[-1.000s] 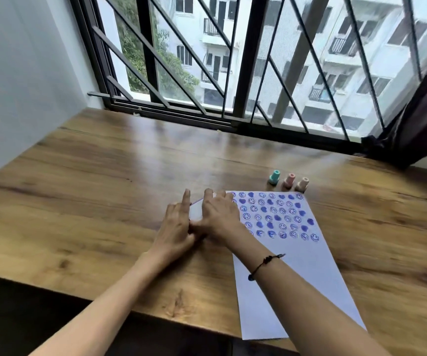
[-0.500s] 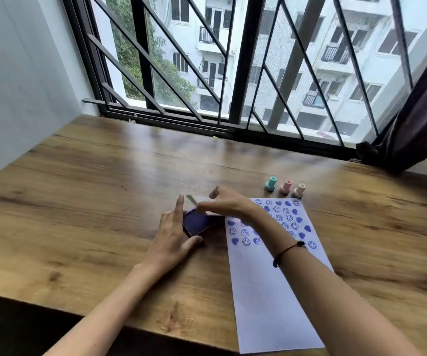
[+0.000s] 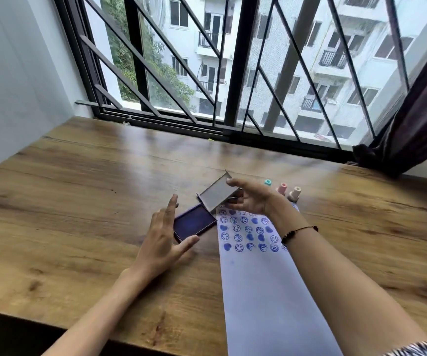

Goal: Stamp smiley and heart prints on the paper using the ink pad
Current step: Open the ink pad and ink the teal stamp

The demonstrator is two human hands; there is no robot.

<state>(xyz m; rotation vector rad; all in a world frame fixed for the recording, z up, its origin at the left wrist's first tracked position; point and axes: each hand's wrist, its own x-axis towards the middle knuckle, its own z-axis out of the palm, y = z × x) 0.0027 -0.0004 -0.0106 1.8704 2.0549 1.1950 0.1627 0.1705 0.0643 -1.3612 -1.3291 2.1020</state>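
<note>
The left hand [image 3: 162,242] lies flat and open on the wooden table [image 3: 78,201], with the fingers spread and gripping nothing. Its index finger points away from the person along the left edge of the ink pad [image 3: 194,224], and its thumb reaches under the near corner of the pad, so the pad sits between these two fingers, just to the right of the palm. The pad is a dark blue rectangle in a thin frame and it rests on the table, with its right corner touching the left edge of the paper [image 3: 261,286]. Its grey lid [image 3: 217,195] stands raised and tilted at the far end of the pad, beyond the left hand. The right hand [image 3: 252,199] holds this lid: the fingertips rest on its far edge and the thumb is under its right side, so the hand is closed loosely on it. This hand hovers above the top rows of blue smiley and heart prints [image 3: 248,233], which lie just below and near the wrist with its black bracelet [image 3: 297,233]. Behind the right hand, to its right, three small stamps stand upright in a row on the table: a teal stamp [image 3: 267,182], a pink stamp [image 3: 282,188] and a beige stamp [image 3: 295,193].
</note>
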